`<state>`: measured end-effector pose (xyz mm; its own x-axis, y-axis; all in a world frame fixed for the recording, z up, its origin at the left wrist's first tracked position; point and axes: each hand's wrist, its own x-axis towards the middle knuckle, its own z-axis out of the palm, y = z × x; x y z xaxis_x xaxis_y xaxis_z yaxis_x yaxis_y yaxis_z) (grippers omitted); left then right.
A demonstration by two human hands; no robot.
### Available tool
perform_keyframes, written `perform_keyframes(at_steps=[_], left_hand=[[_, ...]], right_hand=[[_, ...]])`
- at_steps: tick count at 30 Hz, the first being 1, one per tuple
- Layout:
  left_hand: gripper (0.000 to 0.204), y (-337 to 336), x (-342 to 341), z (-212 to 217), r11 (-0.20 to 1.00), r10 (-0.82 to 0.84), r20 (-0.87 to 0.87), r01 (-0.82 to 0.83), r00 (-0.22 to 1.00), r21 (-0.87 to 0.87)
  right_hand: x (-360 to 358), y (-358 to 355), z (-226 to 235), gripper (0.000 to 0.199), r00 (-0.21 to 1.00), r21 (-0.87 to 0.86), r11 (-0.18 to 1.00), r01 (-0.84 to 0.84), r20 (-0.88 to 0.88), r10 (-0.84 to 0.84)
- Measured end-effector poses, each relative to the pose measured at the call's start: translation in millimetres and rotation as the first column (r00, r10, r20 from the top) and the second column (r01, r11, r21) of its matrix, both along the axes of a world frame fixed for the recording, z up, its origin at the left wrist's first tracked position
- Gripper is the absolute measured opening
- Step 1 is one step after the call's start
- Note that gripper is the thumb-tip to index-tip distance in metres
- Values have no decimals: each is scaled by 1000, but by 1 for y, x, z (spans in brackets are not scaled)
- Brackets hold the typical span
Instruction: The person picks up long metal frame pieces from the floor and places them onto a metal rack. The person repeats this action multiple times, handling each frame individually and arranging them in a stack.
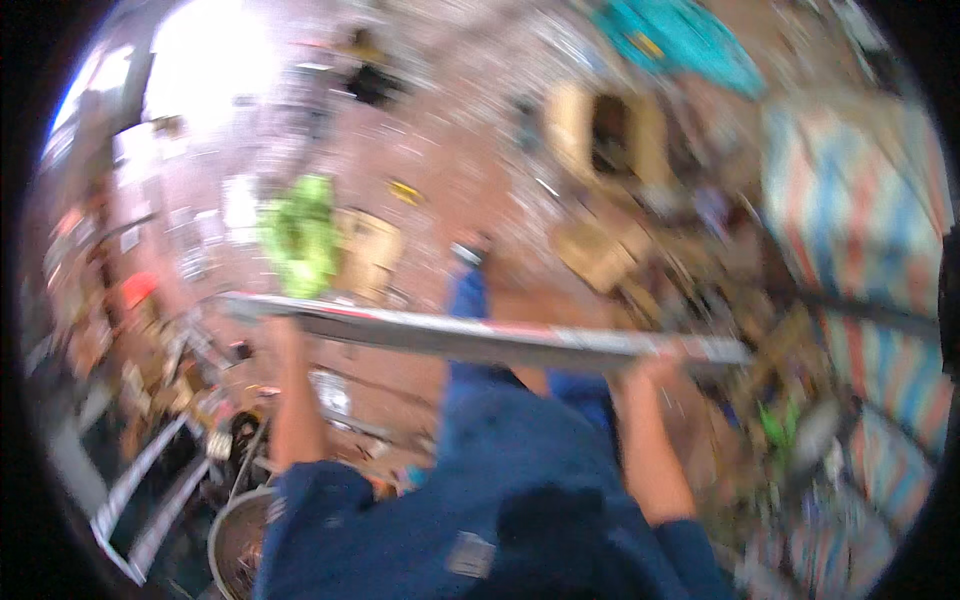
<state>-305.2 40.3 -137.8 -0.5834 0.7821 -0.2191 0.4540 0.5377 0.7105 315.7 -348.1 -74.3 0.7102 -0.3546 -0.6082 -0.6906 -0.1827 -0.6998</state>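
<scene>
A long, narrow grey panel (480,338) with a pale, red-streaked upper edge lies across the view in front of my body. My left hand (283,324) grips it near its left end, and my right hand (652,368) grips it near the right end. Both sets of fingers are blurred and partly hidden by the panel. What kind of object it is cannot be made out. Below it show my blue trouser legs, one foot stepping forward.
Cluttered floor surrounds me. Ahead lie a lime-green bag (300,235) and flattened cardboard (370,252). An open cardboard box (570,125) and teal sheeting (690,45) are farther off. Large striped sacks (850,200) line the right; a round tub (225,545) stands at lower left.
</scene>
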Motion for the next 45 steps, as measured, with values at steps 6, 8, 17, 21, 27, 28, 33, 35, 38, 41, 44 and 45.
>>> perform_keyframes(at_steps=[6,8,17,21,27,28,33,35,38,41,44,45], left_hand=[[87,-8,84,43,812,576,314,-570,755,-121],[89,-12,100,63,828,556,268,-552,786,-99],[87,0,102,45,822,555,293,-568,779,-49],[84,-5,93,38,829,521,403,-559,752,-26],[83,-3,100,43,831,529,353,-555,771,-33],[83,-3,100,43,831,530,346,-556,774,-28],[84,-5,72,30,807,590,231,-576,774,-130],[86,-4,104,45,831,554,302,-538,776,-143],[88,-14,78,19,845,523,432,-514,735,-148],[90,-8,90,33,845,503,545,-513,670,-150],[90,-6,79,30,832,550,438,-511,711,-215],[90,-6,77,27,833,548,451,-513,705,-209]], right_hand=[[4,-25,2,89,993,-222,967,121,10,-122],[15,-45,-9,91,995,-392,916,91,6,-96],[13,-15,6,98,987,-464,873,147,7,-162],[15,-17,-5,93,990,-607,788,105,-7,-138],[13,-22,-11,94,992,-558,821,117,24,-126],[14,-22,-12,94,989,-592,795,132,29,-142],[16,-34,-26,93,980,-581,801,143,-31,-197],[22,-53,-48,93,979,-586,786,196,72,-191],[16,-18,-4,89,976,-581,788,204,55,-211],[20,-10,-17,79,928,-502,783,369,145,-344],[7,-3,3,73,942,-430,839,334,184,-281],[4,0,11,74,950,-417,854,311,142,-277]])
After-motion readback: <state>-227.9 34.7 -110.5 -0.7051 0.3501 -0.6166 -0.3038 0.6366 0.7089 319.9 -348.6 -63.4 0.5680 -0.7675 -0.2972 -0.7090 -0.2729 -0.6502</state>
